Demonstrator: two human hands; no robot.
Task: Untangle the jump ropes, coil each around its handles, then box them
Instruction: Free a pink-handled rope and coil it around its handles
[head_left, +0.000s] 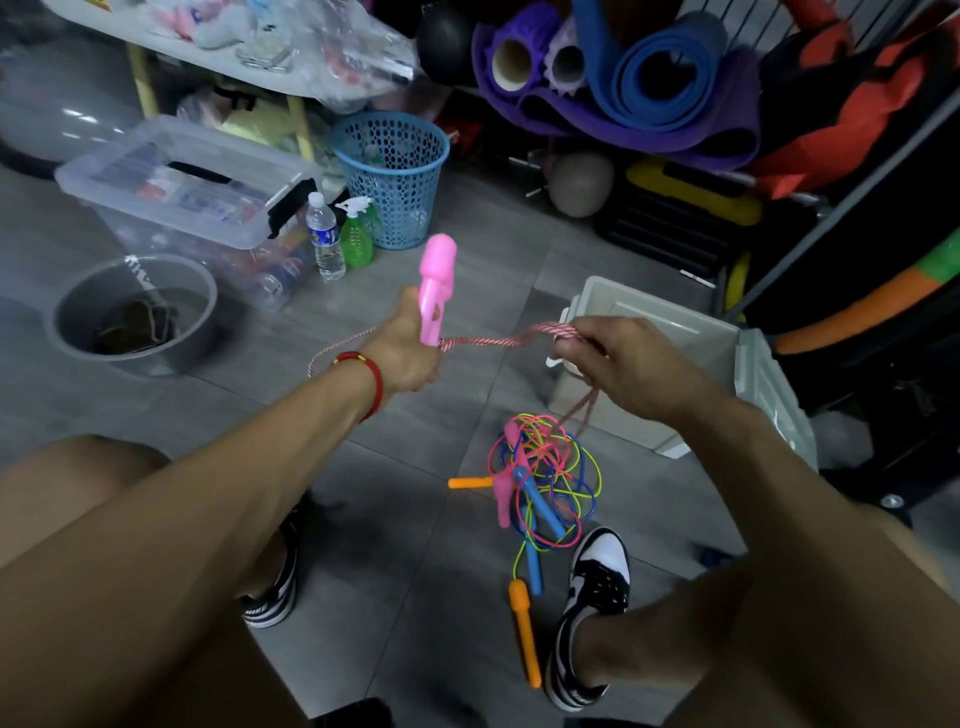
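My left hand (408, 353) grips an upright pink handle (435, 288) of a jump rope. Several strands of its pink braided rope (493, 340) stretch taut from the handle's base to my right hand (618, 361), which holds them bunched. A loose loop hangs left of my left wrist. From my right hand the rope drops to a tangle of coloured ropes (545, 467) on the floor, with pink, blue and orange handles (524, 629). An open white box (670, 322) stands just behind my right hand.
A clear lidded storage bin (171, 171), a water bottle (324, 236), a green spray bottle (356, 234) and a blue basket (395, 171) stand at the back. A grey bucket (135, 312) sits left. Rolled mats (654, 78) are piled behind. My shoes (597, 577) flank the tangle.
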